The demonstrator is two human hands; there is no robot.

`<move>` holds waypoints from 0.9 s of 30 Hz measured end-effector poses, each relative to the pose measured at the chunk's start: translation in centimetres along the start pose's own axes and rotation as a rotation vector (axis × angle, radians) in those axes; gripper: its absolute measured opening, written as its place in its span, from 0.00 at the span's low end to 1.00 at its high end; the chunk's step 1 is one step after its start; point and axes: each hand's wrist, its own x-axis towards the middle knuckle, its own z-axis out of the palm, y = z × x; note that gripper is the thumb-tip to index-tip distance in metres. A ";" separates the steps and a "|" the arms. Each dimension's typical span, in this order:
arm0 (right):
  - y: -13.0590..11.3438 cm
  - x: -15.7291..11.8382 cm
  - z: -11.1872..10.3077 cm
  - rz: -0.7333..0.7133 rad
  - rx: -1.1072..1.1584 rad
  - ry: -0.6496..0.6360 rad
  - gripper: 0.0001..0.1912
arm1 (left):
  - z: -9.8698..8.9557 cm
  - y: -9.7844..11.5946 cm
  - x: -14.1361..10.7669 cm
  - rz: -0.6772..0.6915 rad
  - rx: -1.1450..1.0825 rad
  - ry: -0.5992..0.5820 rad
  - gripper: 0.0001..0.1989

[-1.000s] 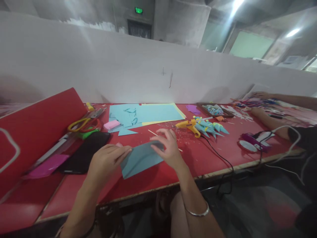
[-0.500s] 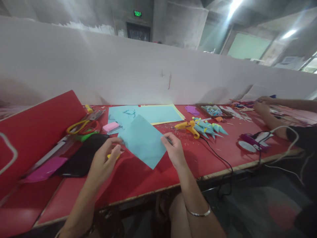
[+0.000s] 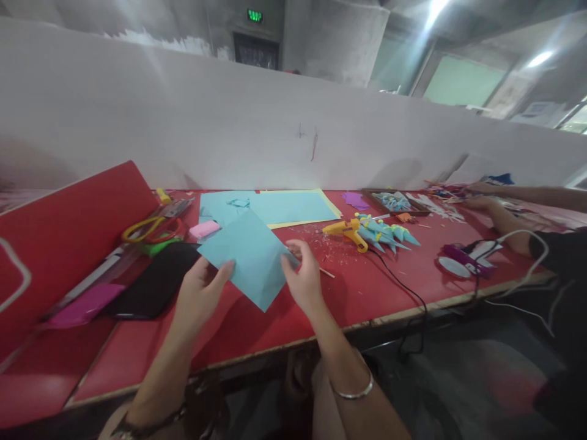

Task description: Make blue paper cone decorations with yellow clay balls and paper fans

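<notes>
A square sheet of light blue paper [image 3: 252,256] is held up above the red table, one corner pointing down toward me. At its left corner, my left hand [image 3: 202,290] pinches the paper, thumb on top and fingers behind. My right hand [image 3: 302,275] grips the opposite corner in the same way. Larger blue sheets [image 3: 298,208] lie behind it, with a yellow sheet under one of them and small blue scraps [image 3: 238,202] on top. A thin stick [image 3: 327,273] rests on the table just right of my right hand.
A yellow glue gun [image 3: 346,230] lies beside blue paper cones [image 3: 387,233]. Left are scissors [image 3: 144,230], a black pouch-like flat thing [image 3: 158,281] and a pink packet [image 3: 87,304]. At right, a co-worker's arms [image 3: 499,214] reach over the table near a purple device [image 3: 463,260].
My left hand has closed on the paper's left corner; before, it was beside it. The sheet and my right hand have moved left. The stick by my right hand now shows on the table.
</notes>
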 end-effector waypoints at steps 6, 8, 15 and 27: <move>-2.1 -1.5 1.0 -0.311 -0.104 -0.148 0.20 | 0.9 0.9 -0.8 0.149 0.095 -0.062 0.15; -2.5 -1.8 1.2 -0.206 -0.011 -0.334 0.21 | 1.0 0.7 -0.9 0.143 0.002 -0.182 0.15; -2.6 -2.0 1.2 -0.077 0.290 -0.494 0.23 | 1.0 0.1 -1.0 0.131 -0.222 -0.357 0.20; -2.9 -1.7 0.8 0.053 0.473 -0.644 0.25 | 1.4 0.0 -1.0 0.134 -0.328 -0.377 0.23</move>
